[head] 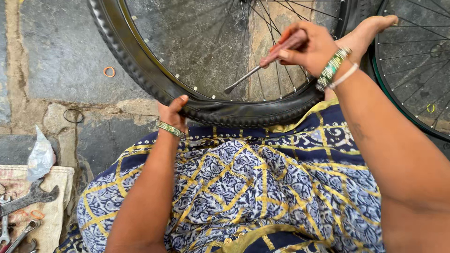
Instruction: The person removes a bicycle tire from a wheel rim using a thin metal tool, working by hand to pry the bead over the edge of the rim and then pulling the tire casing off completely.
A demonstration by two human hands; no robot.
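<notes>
The left arm reaches forward, its hand (172,110) curled with the thumb up (a bangle on the wrist). The right arm stretches further out, its hand (307,46) closed in a fist, fingers folded under, bangles on the wrist.
</notes>
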